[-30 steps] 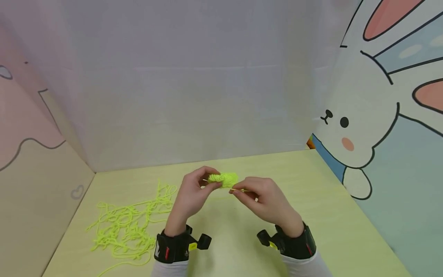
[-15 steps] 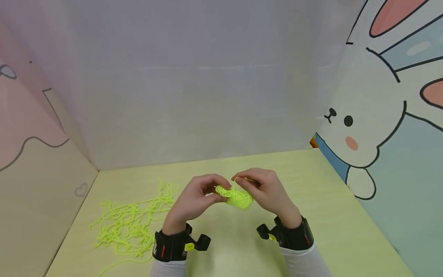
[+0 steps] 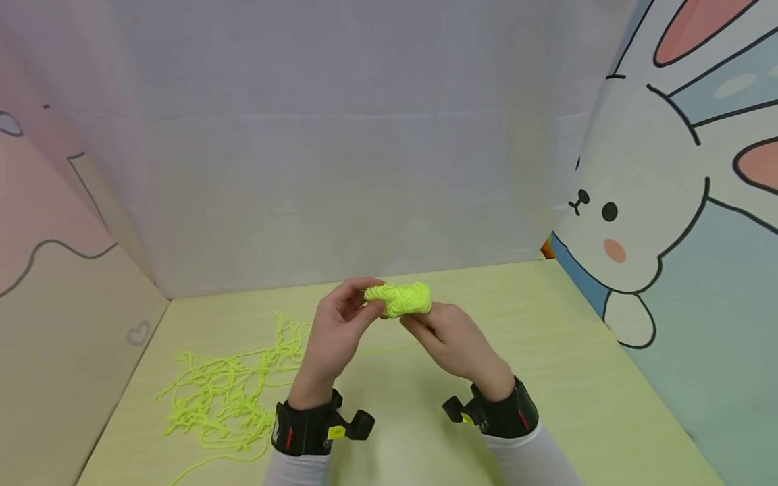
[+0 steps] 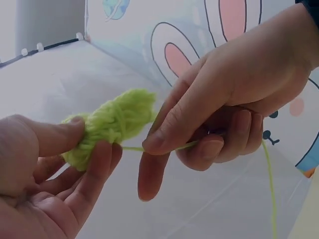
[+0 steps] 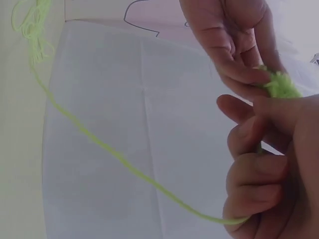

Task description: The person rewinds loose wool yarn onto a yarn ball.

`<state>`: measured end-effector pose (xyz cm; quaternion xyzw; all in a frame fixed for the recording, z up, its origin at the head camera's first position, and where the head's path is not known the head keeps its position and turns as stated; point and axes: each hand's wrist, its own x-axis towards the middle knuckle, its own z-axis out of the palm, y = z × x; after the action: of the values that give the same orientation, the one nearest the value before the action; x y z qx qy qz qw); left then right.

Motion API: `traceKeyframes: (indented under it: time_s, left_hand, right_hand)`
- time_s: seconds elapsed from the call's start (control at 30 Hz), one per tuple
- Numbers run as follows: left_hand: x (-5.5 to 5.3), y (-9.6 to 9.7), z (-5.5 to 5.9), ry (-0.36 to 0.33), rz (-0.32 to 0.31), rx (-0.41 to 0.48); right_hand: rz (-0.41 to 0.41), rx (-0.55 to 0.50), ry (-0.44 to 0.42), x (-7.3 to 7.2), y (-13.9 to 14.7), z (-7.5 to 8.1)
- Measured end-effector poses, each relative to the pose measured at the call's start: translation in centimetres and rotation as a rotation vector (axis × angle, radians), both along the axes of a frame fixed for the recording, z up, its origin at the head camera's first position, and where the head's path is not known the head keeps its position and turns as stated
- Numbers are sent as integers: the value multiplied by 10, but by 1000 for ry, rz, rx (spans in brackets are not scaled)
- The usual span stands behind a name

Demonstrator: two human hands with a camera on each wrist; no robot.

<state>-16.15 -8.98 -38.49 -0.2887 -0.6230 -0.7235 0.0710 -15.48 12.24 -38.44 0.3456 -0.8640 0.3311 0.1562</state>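
A small wound bundle of neon yellow-green yarn is raised above the table. My left hand grips its left end between thumb and fingers; the left wrist view shows the bundle tilted, its wraps crossing one another. Below the bundle's right end is my right hand, pinching the yarn strand between thumb and forefinger. Its other fingers curl round the same strand. From that hand the trailing strand runs down to the loose yarn in the right wrist view.
A tangled heap of loose yarn lies on the pale table, left of my hands. A plain white sheet hangs behind the table. Printed panels stand at both sides, the right one showing a rabbit.
The right hand has carried the strand over the top of the bundle and down beneath it. The bundle dipped and tilted, then rose level again, still held by the left hand.
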Motion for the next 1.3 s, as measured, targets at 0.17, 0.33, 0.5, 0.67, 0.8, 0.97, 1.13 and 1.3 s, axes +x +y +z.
traceKeyframes:
  time_s: [0.17,0.33,0.5,0.67,0.8,0.97,1.13,1.3]
  left_hand:
    - [1,4,-7,-17,139,37]
    - [4,6,-5,9,250,-19]
    - [4,1,13,126,316,-173]
    - [-2,-7,20,167,250,-260]
    - [-12,-16,12,111,91,-254]
    - [-20,-23,-3,77,-92,-215]
    - [-22,-28,-8,110,-235,-145]
    - [-21,-29,-7,148,-315,-66]
  right_hand:
    - [-22,190,55,13,-8,4]
    - [-2,279,79,24,-13,8]
    - [-10,219,134,23,-14,17]
    - [-1,70,190,13,-10,26]
    - [28,-51,181,2,-9,31]
    - [90,-191,152,-9,-7,28]
    - [143,-283,84,-20,-4,20]
    - [192,-343,-5,-25,-4,11]
